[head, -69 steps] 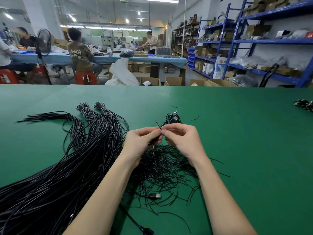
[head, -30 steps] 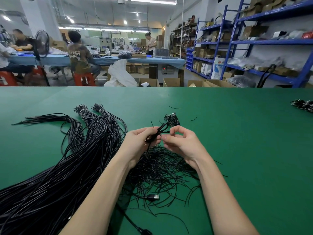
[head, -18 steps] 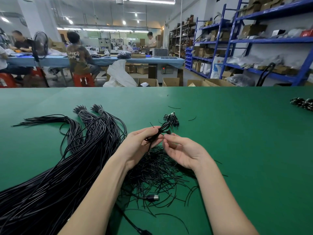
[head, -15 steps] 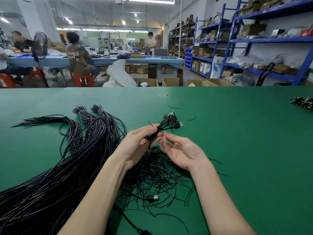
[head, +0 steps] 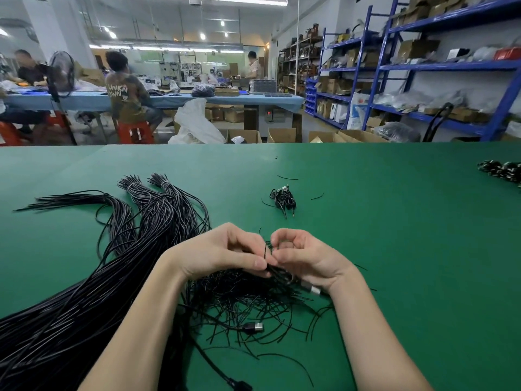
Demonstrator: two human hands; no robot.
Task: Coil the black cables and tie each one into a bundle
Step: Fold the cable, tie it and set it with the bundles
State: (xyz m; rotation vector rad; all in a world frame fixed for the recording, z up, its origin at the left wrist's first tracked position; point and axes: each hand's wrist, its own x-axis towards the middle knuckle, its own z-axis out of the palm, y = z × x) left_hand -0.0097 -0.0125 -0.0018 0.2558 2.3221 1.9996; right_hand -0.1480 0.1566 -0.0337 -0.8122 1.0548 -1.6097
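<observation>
Both hands meet over a loose heap of thin black ties [head: 248, 300] near the middle of the green counter [head: 408, 249]. The left hand [head: 222, 255] has its fingers curled, thumb and forefinger pinching a thin black strand at the top of the heap. The right hand [head: 307, 258] faces it, fingers curled, forefinger and thumb closed into a ring on the same strand; a silver plug [head: 311, 289] shows just under its heel. How the strand runs between the fingertips is too fine to tell.

A USB plug [head: 253, 327] on a black cable lies in the near edge of the heap, and another plug [head: 239, 386] sits at the bottom edge of the view. To the left, a thick sheaf of long black cables [head: 84, 292] sweeps from the near left corner toward the far middle, splitting into several tails; two of them [head: 158, 184] are banded near their tips. Beyond the hands, well apart from them, a small tied bundle [head: 283, 197] rests on the counter with short wire offcuts [head: 317, 196] scattered near it. More bundles [head: 504, 170] lie at the far right edge.

The counter is covered in plain green matting and fills the lower half of the view. Past its far edge stand open cardboard boxes [head: 282, 135] and a white plastic bag [head: 194, 125]. A long blue-covered table [head: 180, 98] crosses the room, with people seated on red stools [head: 135, 132] and one standing at the far end; a pedestal fan [head: 60, 74] stands at the left. Blue steel shelves [head: 451, 66] loaded with boxes and bags line the right wall under strip lights.
</observation>
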